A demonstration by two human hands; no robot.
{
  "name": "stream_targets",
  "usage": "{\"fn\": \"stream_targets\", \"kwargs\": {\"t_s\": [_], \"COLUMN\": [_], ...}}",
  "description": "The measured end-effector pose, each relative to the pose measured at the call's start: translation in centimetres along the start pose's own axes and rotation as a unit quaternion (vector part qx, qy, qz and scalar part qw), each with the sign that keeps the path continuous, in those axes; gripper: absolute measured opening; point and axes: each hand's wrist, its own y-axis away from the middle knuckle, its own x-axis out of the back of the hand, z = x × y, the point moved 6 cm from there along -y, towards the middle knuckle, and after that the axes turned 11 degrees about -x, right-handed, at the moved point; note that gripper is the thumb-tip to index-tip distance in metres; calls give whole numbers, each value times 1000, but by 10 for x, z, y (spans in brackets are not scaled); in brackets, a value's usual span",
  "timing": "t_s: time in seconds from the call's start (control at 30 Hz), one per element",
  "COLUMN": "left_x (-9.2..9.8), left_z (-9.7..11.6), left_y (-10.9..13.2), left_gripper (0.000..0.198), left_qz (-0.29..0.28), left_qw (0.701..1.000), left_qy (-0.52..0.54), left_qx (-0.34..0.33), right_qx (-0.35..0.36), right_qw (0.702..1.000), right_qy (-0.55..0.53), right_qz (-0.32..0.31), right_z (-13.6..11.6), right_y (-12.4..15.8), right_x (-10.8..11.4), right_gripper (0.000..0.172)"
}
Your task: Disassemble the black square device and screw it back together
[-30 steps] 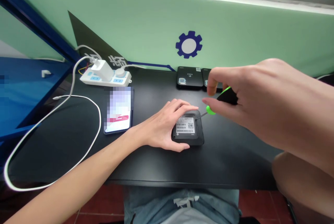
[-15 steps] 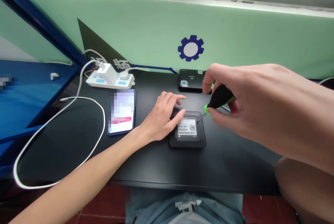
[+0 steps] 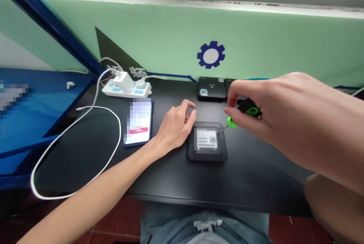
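Head view: black square plastic box (image 3: 208, 155) with white paper label (image 3: 205, 139), just right of frame centre, flat on black tabletop (image 3: 170, 175). My right hand (image 3: 273, 103), right of frame: fingers wrapped around black-and-green-handled screwdriver (image 3: 231, 122), tip slanted at box's upper-right recess. My left hand (image 3: 174, 125), left of box: loosely curled, thumb–index gap narrow, nothing visibly held. Likely hazards: poorly braced box twisting under torque; slanted tip slipping, scratching label.

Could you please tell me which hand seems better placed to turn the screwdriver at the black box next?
Probably the right hand: it holds the screwdriver, which reaches the upper right part of the black box. The left hand lies by the box's left side without a tool.
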Motion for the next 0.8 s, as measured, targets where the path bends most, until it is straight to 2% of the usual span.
{"fn": "stream_targets", "kwargs": {"t_s": [0.07,0.23,0.33,0.4,0.5,0.63,0.8], "left_x": [0,1,1,2,2,2,3], "left_z": [1,1,1,1,2,3,4], "left_y": [0,1,1,2,2,2,2], "left_gripper": [17,16,15,14,15,16,17], "left_qz": [2,1,4,10,13,10,20], "left_qw": [1000,1000,999,999,998,997,997], "left_qy": [3,11,16,22,39,54,65], "left_qx": [-5,-17,-30,-38,-43,-48,-47], "right_qx": [-2,-38,-37,-33,-25,-3,-18], "right_qw": [1000,998,997,997,997,997,997], "right_qy": [-5,-35,-45,-51,-52,-45,-41], "right_qz": [-16,-40,-54,-44,-45,-69,-63], "right_z": [1,7,6,5,7,12,22], "right_y": [0,-10,-12,-11,-9,-7,-5], "right_x": [-1,-4,-5,-4,-4,-8,-11], "right_gripper": [12,30,11,15,30,17,34]}}
